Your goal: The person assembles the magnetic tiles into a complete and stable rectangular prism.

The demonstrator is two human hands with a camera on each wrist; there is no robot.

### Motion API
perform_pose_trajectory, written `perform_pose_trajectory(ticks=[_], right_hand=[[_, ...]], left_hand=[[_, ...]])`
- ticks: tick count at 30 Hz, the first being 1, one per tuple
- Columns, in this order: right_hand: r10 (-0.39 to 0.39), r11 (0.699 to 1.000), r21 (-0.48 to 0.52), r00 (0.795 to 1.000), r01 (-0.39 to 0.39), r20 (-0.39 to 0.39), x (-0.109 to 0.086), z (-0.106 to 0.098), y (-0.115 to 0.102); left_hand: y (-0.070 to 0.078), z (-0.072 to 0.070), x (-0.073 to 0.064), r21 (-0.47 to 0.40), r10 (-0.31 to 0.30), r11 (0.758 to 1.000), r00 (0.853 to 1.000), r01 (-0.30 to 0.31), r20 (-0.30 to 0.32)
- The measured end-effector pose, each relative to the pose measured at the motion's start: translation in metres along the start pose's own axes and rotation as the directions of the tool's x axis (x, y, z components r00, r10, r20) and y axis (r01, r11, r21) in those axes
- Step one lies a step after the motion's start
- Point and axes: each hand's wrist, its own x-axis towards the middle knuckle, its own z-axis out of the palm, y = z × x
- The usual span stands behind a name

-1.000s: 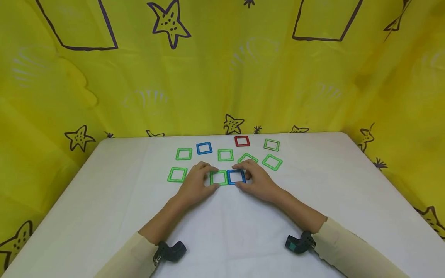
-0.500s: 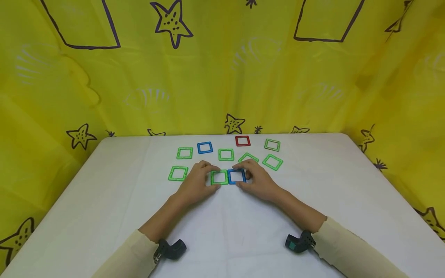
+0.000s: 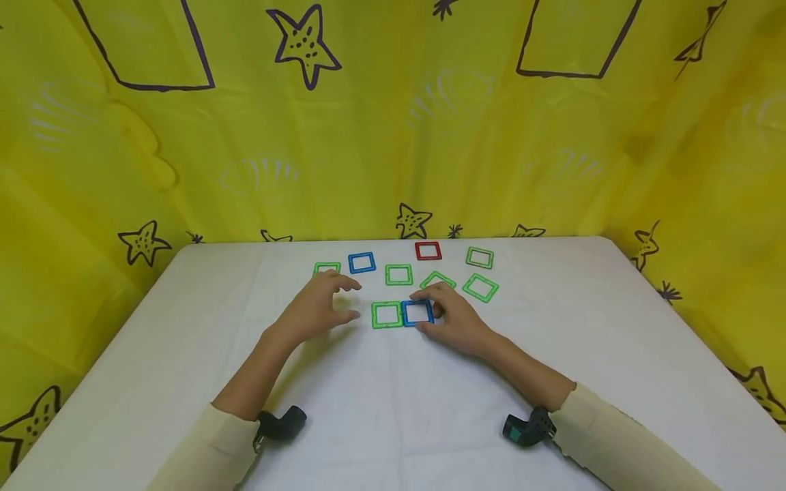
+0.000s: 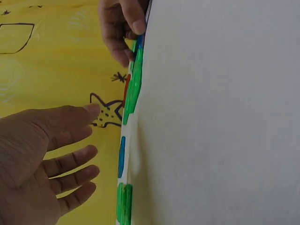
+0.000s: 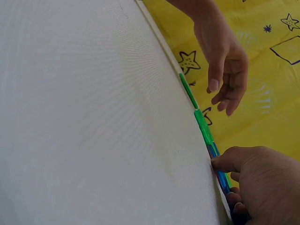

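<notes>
A green square magnetic tile [image 3: 374, 316] with an open middle lies flat on the white table, edge to edge with a blue magnetic tile [image 3: 404, 315]. My right hand [image 3: 456, 319] pinches the blue one between thumb and fingers at its near and far sides. To the left, my left hand [image 3: 312, 304] hovers above the table, thumb and fingers spread with nothing between them. It partly covers a green tile [image 3: 327, 264] behind it in the head view. In the left wrist view, the fingers of my left hand [image 4: 51, 159] are stretched out and apart.
Farther back lie a blue tile [image 3: 361, 254], a red tile [image 3: 428, 258], and several green tiles, among them one in the middle [image 3: 399, 283] and one at the right [image 3: 481, 296]. A yellow patterned curtain [image 3: 368, 136] hangs behind the white table [image 3: 393, 423].
My left hand has let go of the green tile in front, lifted and moved left over the other green tiles. My right hand keeps its pinch on the blue tile.
</notes>
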Motion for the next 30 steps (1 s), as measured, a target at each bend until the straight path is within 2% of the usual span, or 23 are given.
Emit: perform_pose_trajectory(ticks=[5, 11, 18, 24, 30], right_hand=[[-0.01, 1.0, -0.003, 1.0, 0.01, 0.001, 0.001, 0.001, 0.002], [-0.023, 1.0, 0.005, 1.0, 0.023, -0.01, 0.001, 0.0, 0.003], [-0.017, 1.0, 0.007, 1.0, 0.017, 0.008, 0.002, -0.001, 0.004], [-0.022, 1.0, 0.009, 1.0, 0.023, -0.011, 0.002, -0.003, 0.004], [-0.029, 1.0, 0.004, 0.999, 0.029, 0.015, 0.003, -0.002, 0.003]], left_hand=[[-0.014, -0.019, -0.003, -0.006, -0.002, 1.0, 1.0, 0.002, 0.012], [-0.026, -0.034, -0.004, 0.032, -0.094, 0.995, 0.993, 0.092, 0.073], [-0.038, -0.033, -0.002, 0.1, -0.163, 0.984, 0.978, 0.151, 0.13], [-0.043, -0.03, -0.001, 0.093, -0.172, 0.983, 0.976, 0.16, 0.133], [-0.049, -0.032, -0.002, 0.073, -0.184, 0.982, 0.972, 0.176, 0.143]])
